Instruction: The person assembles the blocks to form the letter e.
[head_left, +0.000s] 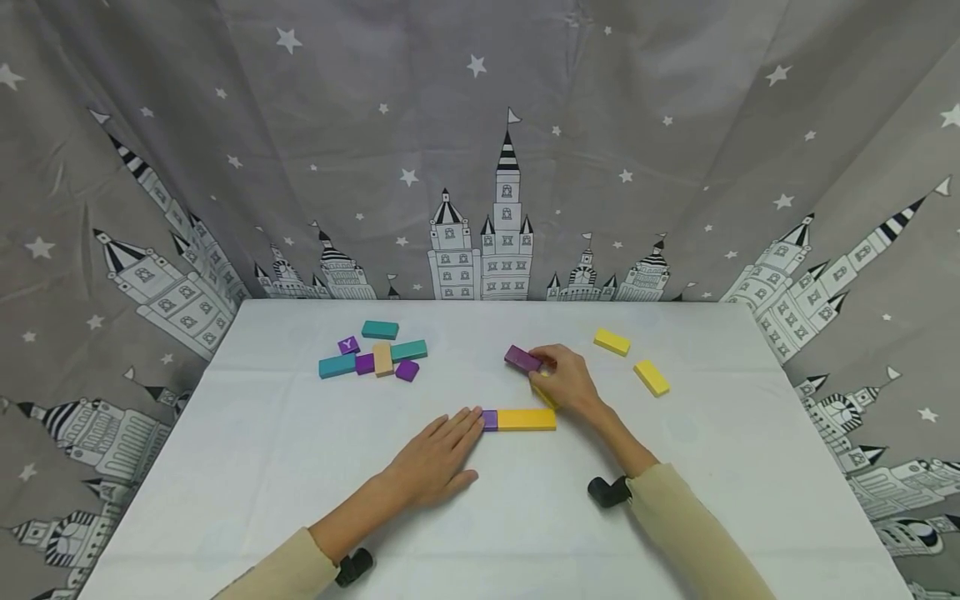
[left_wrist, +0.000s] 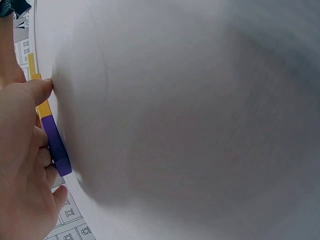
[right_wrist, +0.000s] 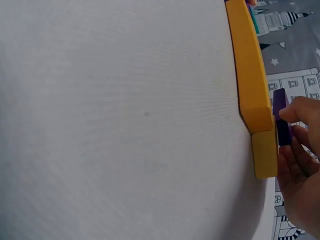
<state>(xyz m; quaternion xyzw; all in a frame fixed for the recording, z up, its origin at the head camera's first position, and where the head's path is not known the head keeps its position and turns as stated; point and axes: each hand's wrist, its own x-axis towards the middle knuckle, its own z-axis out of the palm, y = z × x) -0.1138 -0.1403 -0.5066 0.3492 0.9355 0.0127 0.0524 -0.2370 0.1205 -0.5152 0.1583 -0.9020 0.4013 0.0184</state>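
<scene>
My left hand (head_left: 438,458) lies palm down with its fingers extended over the left part of a purple block (head_left: 490,421), covering much of it. Against that block's right end stands a long yellow-orange block (head_left: 527,420); in the left wrist view the purple block (left_wrist: 56,145) shows along the fingers of the left hand (left_wrist: 25,150). My right hand (head_left: 566,379) pinches a dark purple block (head_left: 522,358) between thumb and fingers. Beneath that hand, a yellow block (head_left: 546,398) is partly hidden. The right wrist view shows the pinched block (right_wrist: 282,117) beside the yellow-orange block (right_wrist: 250,65).
Two yellow blocks (head_left: 612,342) lie at the right back. At the left back sits a loose group: teal blocks (head_left: 380,330), a blue block (head_left: 337,366), a tan block (head_left: 382,360) and small purple blocks (head_left: 407,370). A grey castle-print curtain (head_left: 465,100) surrounds the white table (head_left: 225,467).
</scene>
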